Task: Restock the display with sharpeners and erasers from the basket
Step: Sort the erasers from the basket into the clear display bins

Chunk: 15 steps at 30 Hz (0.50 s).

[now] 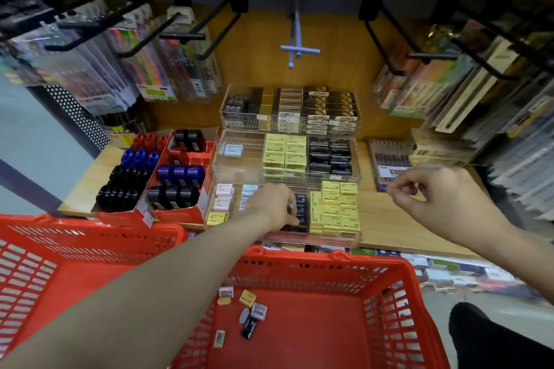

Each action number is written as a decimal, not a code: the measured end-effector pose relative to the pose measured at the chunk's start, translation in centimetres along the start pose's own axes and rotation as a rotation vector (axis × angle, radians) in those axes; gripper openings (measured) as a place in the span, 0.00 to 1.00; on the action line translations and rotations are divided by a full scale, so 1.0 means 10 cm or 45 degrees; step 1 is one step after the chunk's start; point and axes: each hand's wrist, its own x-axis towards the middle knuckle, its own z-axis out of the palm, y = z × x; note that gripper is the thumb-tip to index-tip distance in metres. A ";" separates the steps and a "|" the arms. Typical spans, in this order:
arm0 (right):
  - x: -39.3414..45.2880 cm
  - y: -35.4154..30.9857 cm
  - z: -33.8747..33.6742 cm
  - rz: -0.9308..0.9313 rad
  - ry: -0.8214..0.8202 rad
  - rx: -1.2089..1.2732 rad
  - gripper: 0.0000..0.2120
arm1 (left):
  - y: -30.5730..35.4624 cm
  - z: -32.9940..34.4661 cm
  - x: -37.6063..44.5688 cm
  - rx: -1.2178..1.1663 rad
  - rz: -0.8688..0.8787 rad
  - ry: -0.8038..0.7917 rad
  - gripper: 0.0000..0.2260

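Note:
My left hand [274, 204] reaches into the front tier of the clear acrylic eraser display [353, 238] and pinches a black eraser [299, 213] in its middle compartment. Yellow erasers [340, 210] fill the compartment to the right, and pastel ones [223, 198] lie to the left. My right hand [434, 192] hovers over the wooden shelf with its fingers loosely curled and holds nothing. Below, the red basket [398, 308] contains several loose erasers [250, 308]. Red cartons [192, 213] on the left hold black, blue and red sharpeners [172, 195].
A second red basket [60, 255] stands at the lower left. Black hooks [215, 30] with pen packs hang over the shelf on both sides. Boxes of pens [386, 159] lie right of the display. The wooden shelf edge [404, 244] runs just beyond the basket.

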 end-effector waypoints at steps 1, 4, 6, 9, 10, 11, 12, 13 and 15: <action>-0.01 0.01 0.01 -0.003 0.000 0.006 0.02 | -0.01 0.02 0.00 0.022 0.017 0.027 0.05; -0.04 0.03 0.01 -0.008 -0.003 0.019 0.02 | -0.07 0.10 -0.02 -0.032 0.065 0.021 0.06; -0.05 0.06 0.01 -0.003 0.012 0.030 0.02 | -0.12 0.13 -0.03 -0.155 0.068 0.008 0.08; -0.06 0.09 0.02 0.008 0.026 0.037 0.02 | -0.15 0.15 -0.06 -0.158 0.089 -0.043 0.11; -0.06 0.09 0.03 0.010 0.026 0.038 0.02 | -0.15 0.14 -0.07 -0.123 0.087 -0.034 0.11; -0.07 0.09 0.04 0.009 0.024 0.040 0.02 | -0.14 0.13 -0.07 -0.093 0.084 -0.017 0.10; -0.09 0.09 0.04 0.009 0.016 0.044 0.02 | -0.12 0.12 -0.07 -0.079 0.075 -0.006 0.10; -0.10 0.09 0.05 0.008 0.008 0.048 0.02 | -0.10 0.10 -0.07 -0.078 0.063 -0.003 0.09; -0.12 0.08 0.05 0.000 0.004 0.039 0.02 | -0.08 0.09 -0.06 -0.068 0.052 -0.013 0.08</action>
